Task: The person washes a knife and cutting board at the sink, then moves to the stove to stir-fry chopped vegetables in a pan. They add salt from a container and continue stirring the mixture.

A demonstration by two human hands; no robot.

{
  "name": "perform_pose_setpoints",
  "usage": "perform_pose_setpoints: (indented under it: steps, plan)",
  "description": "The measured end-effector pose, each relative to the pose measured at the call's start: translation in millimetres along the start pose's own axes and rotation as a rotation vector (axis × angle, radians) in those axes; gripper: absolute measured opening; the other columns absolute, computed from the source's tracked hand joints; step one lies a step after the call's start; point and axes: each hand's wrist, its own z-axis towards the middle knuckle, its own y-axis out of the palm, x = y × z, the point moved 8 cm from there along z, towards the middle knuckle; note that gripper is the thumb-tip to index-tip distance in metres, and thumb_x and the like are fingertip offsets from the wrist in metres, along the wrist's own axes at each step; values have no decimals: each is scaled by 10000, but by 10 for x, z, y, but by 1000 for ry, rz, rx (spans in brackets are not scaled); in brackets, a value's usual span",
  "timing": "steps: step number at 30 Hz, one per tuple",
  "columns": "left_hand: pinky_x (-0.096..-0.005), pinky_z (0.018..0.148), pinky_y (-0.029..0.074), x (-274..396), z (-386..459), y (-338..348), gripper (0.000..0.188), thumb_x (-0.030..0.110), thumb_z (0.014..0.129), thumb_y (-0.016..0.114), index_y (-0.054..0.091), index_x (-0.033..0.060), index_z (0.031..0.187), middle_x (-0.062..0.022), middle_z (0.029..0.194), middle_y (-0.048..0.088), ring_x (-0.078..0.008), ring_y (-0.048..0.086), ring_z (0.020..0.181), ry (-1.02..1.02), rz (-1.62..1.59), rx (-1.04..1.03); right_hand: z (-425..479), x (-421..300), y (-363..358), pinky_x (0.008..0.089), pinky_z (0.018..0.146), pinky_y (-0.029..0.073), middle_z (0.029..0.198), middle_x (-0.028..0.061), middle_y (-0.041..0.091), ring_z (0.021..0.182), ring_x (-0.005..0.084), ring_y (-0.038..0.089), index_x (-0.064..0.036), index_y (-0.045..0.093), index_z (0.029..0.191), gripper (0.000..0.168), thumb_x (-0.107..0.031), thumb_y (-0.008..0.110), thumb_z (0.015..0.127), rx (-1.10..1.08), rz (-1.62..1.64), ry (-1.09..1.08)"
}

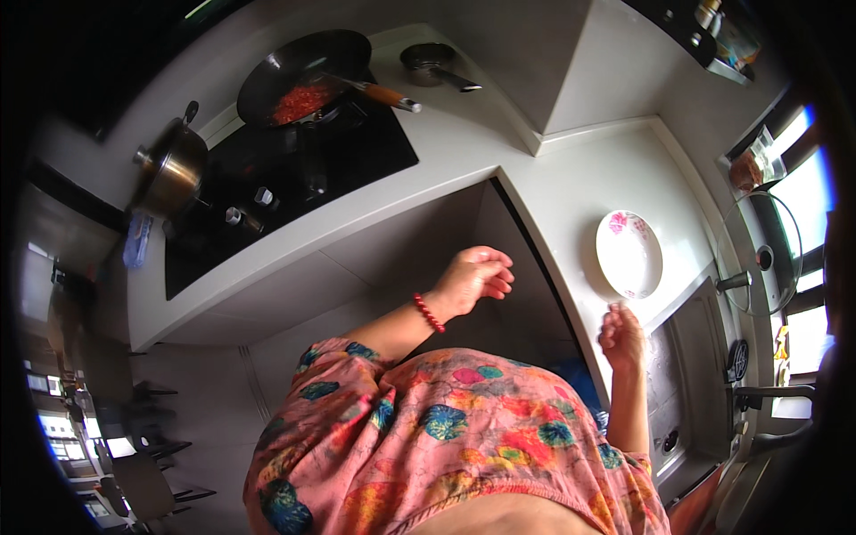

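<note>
My left hand point(476, 279), with a red bead bracelet at its wrist, hangs in front of the counter, its fingers loosely curled and apart around nothing. On the right, my right hand point(622, 333) is by the near edge of a white bowl point(628, 255) with pink flowers. Its fingertips are close to the rim; whether they touch it is unclear. The bowl stands on the white counter. A black wok point(267, 87) on the cooktop holds chopped red food point(304, 103) and a utensil with a wooden handle point(384, 95).
A lidded metal pot point(175, 170) stands at the cooktop's left. Behind the cooktop's right side is a small pan point(428, 59). A sink point(675, 374) lies to the right, near an upright glass lid point(759, 254). The counter's front edge point(334, 231) bends around a corner.
</note>
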Motion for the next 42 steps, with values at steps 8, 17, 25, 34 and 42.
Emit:
perform_pose_setpoints:
  steps: [8, 17, 25, 34, 42]
  plan:
    - [-350, 703, 501, 1192, -533, -1596, 278, 257, 902, 448, 555, 16, 989, -138, 860, 620, -229, 599, 771, 258, -384, 121, 921, 807, 2847, 285, 605, 460, 893, 60, 599, 762, 138, 546, -16, 525, 1115, 353, -173, 633, 819, -628, -228, -123]
    - [-384, 811, 472, 1953, -738, -1720, 518, 424, 886, 480, 487, -34, 1127, -186, 1027, 551, -284, 550, 935, 282, -637, -96, 1734, 709, 4720, 365, 820, 501, 1142, 195, 525, 936, 257, 594, 24, 277, 1333, 660, -93, 652, 802, -754, -350, -515]
    - [-283, 553, 455, 2048, -633, -1790, 361, 377, 837, 570, 546, 21, 893, -90, 734, 569, -191, 544, 594, 268, -698, -76, 532, 773, 5470, 314, 679, 518, 966, 168, 573, 788, 301, 591, -54, 593, 1039, 391, 22, 679, 666, -1070, -1281, -1509]
    - [-210, 452, 369, 2056, -535, -1787, 264, 283, 813, 599, 531, 28, 819, -55, 681, 525, -121, 475, 542, 246, -796, -43, -184, 42, 5780, 316, 659, 482, 838, 122, 608, 735, 244, 579, 2, 606, 923, 255, 63, 637, 677, -1146, -1316, -1654]
    - [-225, 477, 368, 2048, -534, -1761, 219, 260, 819, 582, 514, 55, 785, -42, 655, 519, -121, 472, 530, 239, -759, 18, -730, -47, 5999, 320, 646, 472, 805, 126, 614, 710, 243, 595, -4, 609, 915, 216, 16, 626, 701, -1328, -1440, -1478]
